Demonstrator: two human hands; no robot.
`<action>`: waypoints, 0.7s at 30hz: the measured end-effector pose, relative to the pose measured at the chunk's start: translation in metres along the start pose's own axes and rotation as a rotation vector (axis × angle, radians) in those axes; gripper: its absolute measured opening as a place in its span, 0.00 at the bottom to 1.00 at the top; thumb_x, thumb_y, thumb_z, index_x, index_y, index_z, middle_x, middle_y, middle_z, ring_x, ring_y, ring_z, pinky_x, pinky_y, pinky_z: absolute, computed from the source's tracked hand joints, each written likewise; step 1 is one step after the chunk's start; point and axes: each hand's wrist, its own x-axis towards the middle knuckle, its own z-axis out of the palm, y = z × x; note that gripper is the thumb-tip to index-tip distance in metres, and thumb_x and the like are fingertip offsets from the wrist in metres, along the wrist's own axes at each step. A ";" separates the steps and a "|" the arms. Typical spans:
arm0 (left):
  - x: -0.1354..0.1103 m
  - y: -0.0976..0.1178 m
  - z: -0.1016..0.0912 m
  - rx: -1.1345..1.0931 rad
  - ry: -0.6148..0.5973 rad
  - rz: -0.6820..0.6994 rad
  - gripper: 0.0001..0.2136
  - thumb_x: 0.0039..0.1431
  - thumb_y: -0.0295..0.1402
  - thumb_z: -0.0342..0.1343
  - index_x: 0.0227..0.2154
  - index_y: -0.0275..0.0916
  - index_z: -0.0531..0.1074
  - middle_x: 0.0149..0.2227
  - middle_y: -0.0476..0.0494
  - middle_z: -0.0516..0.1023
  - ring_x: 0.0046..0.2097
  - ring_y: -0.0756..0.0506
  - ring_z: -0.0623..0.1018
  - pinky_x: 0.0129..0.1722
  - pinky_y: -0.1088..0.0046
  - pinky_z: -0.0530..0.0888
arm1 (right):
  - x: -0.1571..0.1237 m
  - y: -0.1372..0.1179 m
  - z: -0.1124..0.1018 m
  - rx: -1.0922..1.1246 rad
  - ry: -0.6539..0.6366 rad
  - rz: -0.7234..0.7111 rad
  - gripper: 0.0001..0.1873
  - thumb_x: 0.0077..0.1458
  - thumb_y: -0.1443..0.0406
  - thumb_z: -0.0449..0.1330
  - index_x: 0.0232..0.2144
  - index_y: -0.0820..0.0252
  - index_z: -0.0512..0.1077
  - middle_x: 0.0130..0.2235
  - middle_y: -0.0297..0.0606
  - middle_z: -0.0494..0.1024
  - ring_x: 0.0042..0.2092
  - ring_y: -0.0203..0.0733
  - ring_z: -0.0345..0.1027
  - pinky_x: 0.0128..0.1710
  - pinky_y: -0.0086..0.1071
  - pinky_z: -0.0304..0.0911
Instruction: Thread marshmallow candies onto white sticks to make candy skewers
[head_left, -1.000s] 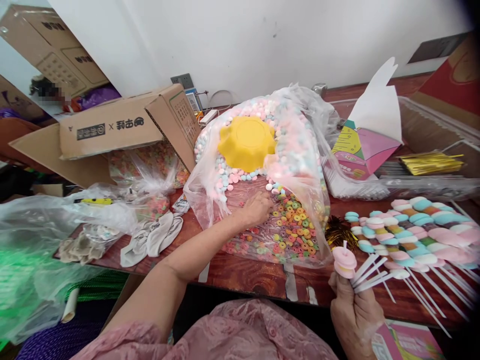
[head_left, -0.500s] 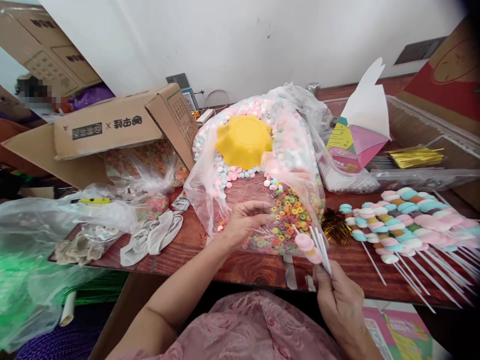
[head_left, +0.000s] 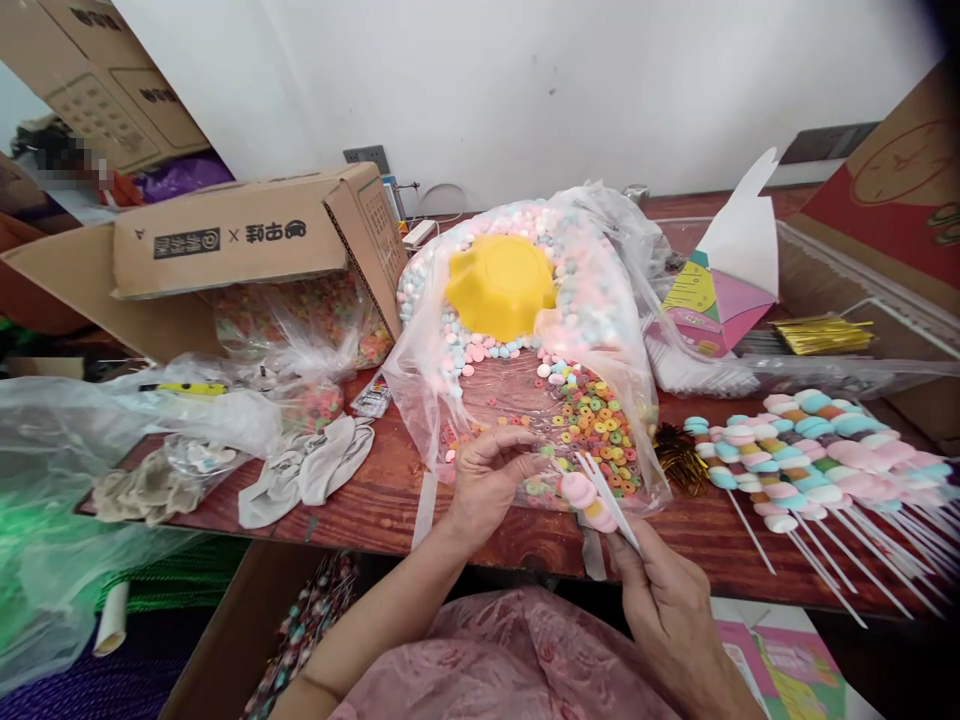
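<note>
My right hand (head_left: 667, 595) grips several white sticks (head_left: 611, 495) together with a marshmallow skewer (head_left: 589, 500), which carries pink and yellow pieces. My left hand (head_left: 487, 480) is just left of the skewer's tip, thumb and fingertips pinched together; whatever lies between them is too small to make out. Just beyond the hands, small coloured candy rings (head_left: 596, 420) lie spread on a clear plastic bag (head_left: 420, 400). Further back, pink, blue and white marshmallows (head_left: 592, 270) are heaped around an upturned yellow scalloped bowl (head_left: 502, 285).
Finished-looking marshmallow skewers (head_left: 817, 450) are piled at the right, beside gold twist ties (head_left: 679, 455). A clear plastic tray (head_left: 885, 375) stands behind them. To the left are an open cardboard box (head_left: 247, 230), grey gloves (head_left: 311, 470) and a yellow cutter (head_left: 184, 388).
My left hand has moved from the candy rings toward the skewer's tip, its fingers closing into a pinch. My right hand has shifted left with the sticks and skewer. The view has tilted slightly.
</note>
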 end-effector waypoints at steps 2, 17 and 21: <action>-0.001 0.000 -0.001 0.104 -0.027 0.126 0.09 0.45 0.27 0.72 0.31 0.42 0.82 0.33 0.48 0.83 0.37 0.49 0.80 0.39 0.74 0.78 | 0.000 0.000 0.001 0.002 -0.015 0.022 0.10 0.67 0.67 0.51 0.43 0.61 0.72 0.30 0.34 0.77 0.24 0.33 0.68 0.26 0.22 0.63; -0.010 -0.006 -0.001 -0.068 -0.055 -0.159 0.23 0.47 0.32 0.71 0.48 0.42 0.77 0.34 0.47 0.84 0.35 0.48 0.82 0.38 0.73 0.79 | -0.001 -0.001 0.013 0.131 -0.045 0.089 0.11 0.66 0.68 0.51 0.42 0.63 0.73 0.25 0.31 0.72 0.22 0.33 0.64 0.23 0.23 0.61; -0.016 -0.010 0.006 -0.165 -0.061 -0.326 0.30 0.43 0.31 0.73 0.52 0.42 0.74 0.30 0.50 0.82 0.32 0.49 0.80 0.39 0.71 0.78 | -0.001 -0.003 0.018 0.213 -0.006 0.108 0.10 0.65 0.66 0.52 0.38 0.62 0.74 0.22 0.29 0.69 0.20 0.33 0.61 0.20 0.23 0.58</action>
